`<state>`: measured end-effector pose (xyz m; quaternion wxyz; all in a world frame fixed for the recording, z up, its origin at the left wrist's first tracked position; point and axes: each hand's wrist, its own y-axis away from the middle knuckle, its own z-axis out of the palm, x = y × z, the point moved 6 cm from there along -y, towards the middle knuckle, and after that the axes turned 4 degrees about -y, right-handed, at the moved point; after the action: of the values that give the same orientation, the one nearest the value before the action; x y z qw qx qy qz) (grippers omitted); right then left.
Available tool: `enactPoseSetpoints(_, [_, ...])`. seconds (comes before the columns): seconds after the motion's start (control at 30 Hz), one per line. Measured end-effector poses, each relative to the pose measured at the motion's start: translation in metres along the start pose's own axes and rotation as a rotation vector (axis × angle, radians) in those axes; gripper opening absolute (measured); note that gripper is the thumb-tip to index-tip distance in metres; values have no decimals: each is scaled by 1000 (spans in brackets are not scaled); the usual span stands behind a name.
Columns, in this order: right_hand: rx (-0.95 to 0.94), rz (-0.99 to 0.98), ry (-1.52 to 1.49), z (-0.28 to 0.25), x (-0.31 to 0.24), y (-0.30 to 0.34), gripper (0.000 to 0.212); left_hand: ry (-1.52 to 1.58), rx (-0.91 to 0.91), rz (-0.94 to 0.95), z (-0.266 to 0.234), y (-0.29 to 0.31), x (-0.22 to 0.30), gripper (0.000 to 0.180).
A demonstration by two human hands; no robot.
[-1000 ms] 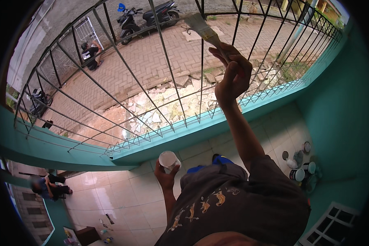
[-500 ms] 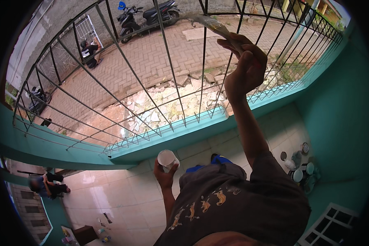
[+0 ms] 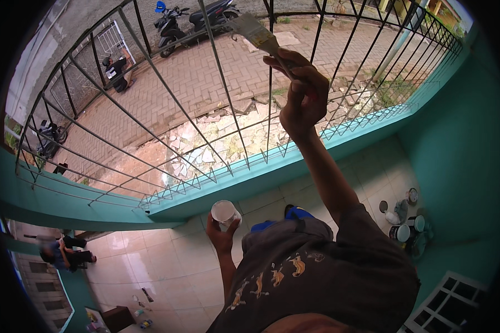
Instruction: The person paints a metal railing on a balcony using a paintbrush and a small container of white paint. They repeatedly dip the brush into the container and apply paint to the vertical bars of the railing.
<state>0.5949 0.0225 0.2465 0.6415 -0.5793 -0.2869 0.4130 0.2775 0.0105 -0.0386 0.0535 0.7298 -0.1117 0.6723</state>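
Note:
Raised in front of me, my right hand (image 3: 304, 97) grips a flat paintbrush (image 3: 255, 34) by its handle. The wide bristles point up and left, beside a dark horizontal rail of the metal railing (image 3: 220, 69); whether they touch it I cannot tell. Lower down, near my waist, my left hand (image 3: 222, 236) is wrapped round a white cup-like container (image 3: 223, 211). Its mouth faces up and looks pale inside; how much it holds I cannot make out.
The railing stands on a turquoise low wall (image 3: 272, 166). Paint cans (image 3: 400, 232) sit on the tiled floor (image 3: 166, 261) at right. One person (image 3: 66, 252) sits at left; another (image 3: 116, 72) crouches outside by a white frame. A motorcycle (image 3: 189, 25) is parked beyond the railing.
My right hand has moved left with the paintbrush, and the bristles now lie further left along the railing. My left hand with the container has hardly moved.

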Motion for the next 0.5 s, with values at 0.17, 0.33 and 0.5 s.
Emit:
enactPoseSetpoints(0.17, [-1,28,0,-3,-6,17,17,5,12,-15,2,0,3,68])
enactPoseSetpoints(0.33, [-83,7,-102,8,0,-2,22,-42,26,3,-3,2,-5,69])
enactPoseSetpoints(0.5, [-104,-12,41,-13,7,-1,23,-49,27,-24,-7,4,-4,69])
